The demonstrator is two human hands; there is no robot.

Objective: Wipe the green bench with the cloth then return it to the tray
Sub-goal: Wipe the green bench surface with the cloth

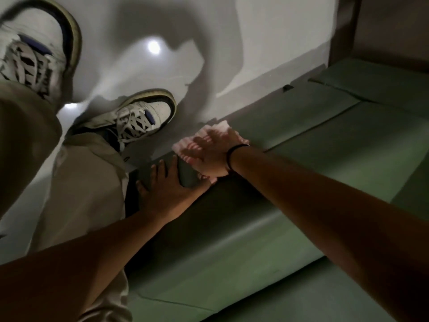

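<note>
The pink-striped cloth (pixel 210 145) lies at frame centre on the green worktop's (pixel 290 140) front edge, pressed flat under my spread right hand (pixel 209 154). My left hand (pixel 167 189), fingers splayed, braces just beside. My white sneakers (pixel 139 119) stand upper left.

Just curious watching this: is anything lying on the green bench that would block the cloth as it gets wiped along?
Nothing visible does. The right hand presses the cloth flat on the green bench. The left hand rests beside it near the edge.
</note>
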